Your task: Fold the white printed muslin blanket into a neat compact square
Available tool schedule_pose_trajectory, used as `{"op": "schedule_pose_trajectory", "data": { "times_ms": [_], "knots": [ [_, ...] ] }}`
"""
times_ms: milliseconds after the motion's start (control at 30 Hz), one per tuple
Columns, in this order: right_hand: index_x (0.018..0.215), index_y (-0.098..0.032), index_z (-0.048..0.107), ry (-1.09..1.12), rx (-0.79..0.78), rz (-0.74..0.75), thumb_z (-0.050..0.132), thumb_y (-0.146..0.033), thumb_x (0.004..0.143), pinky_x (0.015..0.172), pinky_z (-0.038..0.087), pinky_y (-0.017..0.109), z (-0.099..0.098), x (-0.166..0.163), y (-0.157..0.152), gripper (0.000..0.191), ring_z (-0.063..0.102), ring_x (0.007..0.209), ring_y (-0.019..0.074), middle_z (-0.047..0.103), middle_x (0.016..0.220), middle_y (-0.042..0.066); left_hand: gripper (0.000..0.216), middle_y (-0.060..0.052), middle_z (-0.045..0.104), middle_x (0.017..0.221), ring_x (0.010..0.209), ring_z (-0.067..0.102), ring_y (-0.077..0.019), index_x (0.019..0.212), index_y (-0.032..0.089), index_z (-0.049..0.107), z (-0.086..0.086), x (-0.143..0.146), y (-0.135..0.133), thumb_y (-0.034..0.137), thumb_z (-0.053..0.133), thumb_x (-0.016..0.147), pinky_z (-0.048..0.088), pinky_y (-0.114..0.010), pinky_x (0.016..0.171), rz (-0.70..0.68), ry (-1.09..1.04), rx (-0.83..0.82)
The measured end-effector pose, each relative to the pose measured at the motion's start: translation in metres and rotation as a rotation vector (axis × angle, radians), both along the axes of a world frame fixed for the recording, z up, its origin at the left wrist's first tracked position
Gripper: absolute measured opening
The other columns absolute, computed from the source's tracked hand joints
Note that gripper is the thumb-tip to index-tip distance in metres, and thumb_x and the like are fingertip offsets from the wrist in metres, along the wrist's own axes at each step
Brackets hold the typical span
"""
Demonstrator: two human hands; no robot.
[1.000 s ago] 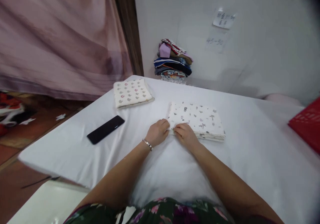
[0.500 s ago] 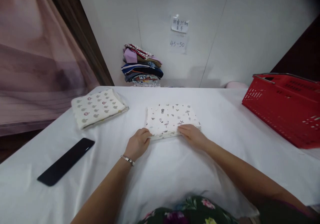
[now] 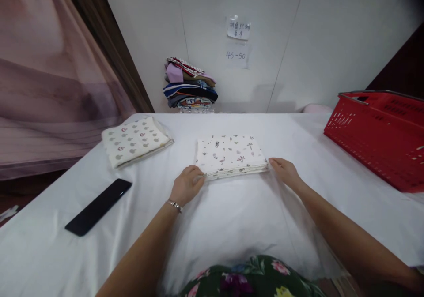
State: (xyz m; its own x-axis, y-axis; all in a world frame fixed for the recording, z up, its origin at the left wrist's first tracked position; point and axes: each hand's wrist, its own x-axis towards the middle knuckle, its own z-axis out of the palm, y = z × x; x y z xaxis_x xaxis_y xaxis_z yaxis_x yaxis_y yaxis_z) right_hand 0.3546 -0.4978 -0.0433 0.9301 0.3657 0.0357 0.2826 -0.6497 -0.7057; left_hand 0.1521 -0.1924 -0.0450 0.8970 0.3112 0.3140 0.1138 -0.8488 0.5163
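Note:
A white folded cloth printed with small plants and birds lies flat on the white-covered table, its layered edge towards me. My left hand, with a metal band at the wrist, pinches the near left corner between thumb and fingers. At the near right corner is my right hand, fingers stretched towards the cloth's side edge and not wrapped round it; whether the fingertips touch it I cannot tell. A second folded cloth, cream with grey and red motifs, lies to the left.
A black phone-like slab lies at the left on the white tablecloth. The red plastic basket stands at the right. Behind the table rises a stack of folded fabrics by the wall. A pink curtain hangs at the left.
My right hand has slid right, from the cloth's near edge to its right corner. The left hand remains at the left corner. The view has shifted slightly.

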Motion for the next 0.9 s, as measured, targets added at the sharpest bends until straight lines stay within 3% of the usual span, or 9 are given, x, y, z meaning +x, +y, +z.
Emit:
{"op": "schedule_pose_trajectory", "data": {
  "times_ms": [133, 267, 400, 533, 633, 767, 900],
  "knots": [
    [0.084, -0.016, 0.063, 0.32, -0.104, -0.035, 0.043, -0.059, 0.083, 0.054, 0.048, 0.025, 0.006, 0.022, 0.015, 0.047, 0.061, 0.069, 0.0174, 0.066, 0.085, 0.01, 0.025, 0.0, 0.056, 0.083, 0.074, 0.054, -0.0123, 0.068, 0.021, 0.058, -0.002, 0.007, -0.004, 0.037, 0.047, 0.084, 0.045, -0.025, 0.068, 0.086, -0.03, -0.119],
    [0.074, -0.015, 0.058, 0.487, -0.116, -0.027, 0.056, -0.061, 0.075, 0.047, 0.049, 0.026, 0.011, 0.035, 0.028, 0.047, 0.058, 0.055, 0.0151, 0.061, 0.068, 0.007, 0.023, 0.0, 0.053, 0.077, 0.071, 0.053, -0.0128, 0.062, 0.02, 0.053, -0.006, 0.015, -0.006, 0.035, 0.052, 0.079, 0.043, -0.026, 0.066, 0.17, -0.059, -0.2],
    [0.073, -0.014, 0.056, 0.64, -0.112, -0.037, 0.068, -0.053, 0.07, 0.049, 0.051, 0.029, 0.019, 0.038, 0.035, 0.041, 0.057, 0.05, 0.0147, 0.055, 0.058, 0.003, 0.018, -0.001, 0.055, 0.088, 0.075, 0.056, -0.0146, 0.078, 0.02, 0.057, -0.012, 0.018, -0.003, 0.038, 0.058, 0.073, 0.045, -0.029, 0.069, 0.286, -0.053, -0.246],
    [0.068, -0.014, 0.056, 0.715, -0.14, -0.039, 0.069, -0.05, 0.07, 0.047, 0.049, 0.028, 0.024, 0.038, 0.037, 0.038, 0.054, 0.046, 0.0131, 0.053, 0.053, 0.002, 0.039, -0.005, 0.058, 0.102, 0.078, 0.058, -0.0164, 0.104, 0.02, 0.054, -0.014, 0.019, 0.0, 0.042, 0.058, 0.072, 0.047, -0.031, 0.069, 0.337, 0.017, -0.312],
    [0.065, -0.015, 0.056, 0.678, -0.164, -0.044, 0.072, -0.048, 0.067, 0.044, 0.045, 0.024, 0.023, 0.039, 0.039, 0.037, 0.05, 0.045, 0.0109, 0.053, 0.053, 0.001, 0.044, -0.005, 0.061, 0.1, 0.076, 0.059, -0.0168, 0.113, 0.02, 0.051, -0.012, 0.019, 0.001, 0.042, 0.056, 0.074, 0.048, -0.032, 0.071, 0.332, 0.088, -0.326],
    [0.065, -0.015, 0.057, 0.622, -0.168, -0.053, 0.072, -0.048, 0.067, 0.047, 0.042, 0.023, 0.025, 0.041, 0.038, 0.036, 0.051, 0.049, 0.0106, 0.058, 0.059, 0.003, 0.044, -0.008, 0.058, 0.108, 0.083, 0.06, -0.0195, 0.115, 0.02, 0.05, -0.006, 0.019, -0.001, 0.04, 0.054, 0.077, 0.049, -0.035, 0.074, 0.31, 0.079, -0.222],
    [0.077, -0.016, 0.06, 0.595, -0.105, -0.008, 0.066, -0.054, 0.071, 0.054, 0.045, 0.023, 0.031, 0.038, 0.029, 0.038, 0.059, 0.062, 0.0128, 0.066, 0.079, 0.007, 0.036, -0.012, 0.051, 0.125, 0.111, 0.05, -0.0269, 0.112, 0.019, 0.053, 0.005, 0.025, -0.01, 0.034, 0.053, 0.079, 0.043, -0.043, 0.09, 0.177, -0.045, 0.097]
  ]
}}
